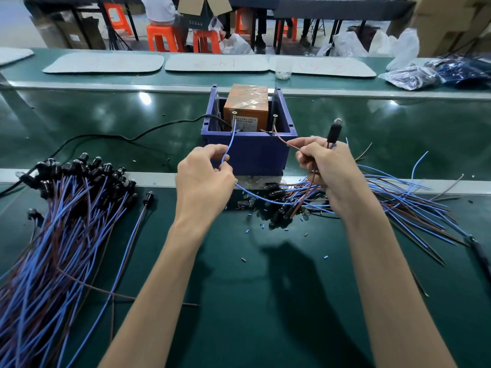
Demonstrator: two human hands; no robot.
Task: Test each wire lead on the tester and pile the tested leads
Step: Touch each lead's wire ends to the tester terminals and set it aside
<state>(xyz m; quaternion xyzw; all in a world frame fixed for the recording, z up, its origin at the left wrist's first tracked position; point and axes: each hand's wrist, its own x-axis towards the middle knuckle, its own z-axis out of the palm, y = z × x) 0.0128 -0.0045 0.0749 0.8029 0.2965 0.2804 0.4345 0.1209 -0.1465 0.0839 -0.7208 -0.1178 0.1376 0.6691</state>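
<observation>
Head view. We look down on a green bench point(239, 301) with the tester point(249, 152) standing at its far edge: a blue open-topped box holding an orange block point(245, 104), with two upright screws rising at its front, the left screw point(234, 117) and the right screw point(274, 120).

One wire lead is held at the tester. The left hand point(204, 179) pinches its blue wire point(229, 146) between thumb and forefinger, and the wire rises from the pinch to the left screw. Below the hand the same wire sags in a loop across to the right hand point(326, 168). The right hand pinches the brown wire point(285, 141), whose free end reaches the foot of the right screw. It also grips the base of the black lamp holder point(334, 132), which stands upright above the fingers with a small glass bulb at its top. We cannot tell whether the bulb is lit.

On the left of the bench lies a pile of leads point(66, 208), their black holders gathered at the far end and their wires running toward us. Under and to the right of the right hand lies a loose heap of leads point(398, 197), spread in a fan. Short snippets of insulation point(287, 229) dot the bench between the forearms. A black cable point(106, 136) runs from the left into the tester. Beyond the tester lie pale mats point(106, 62), and orange stools point(162, 35) stand behind them
</observation>
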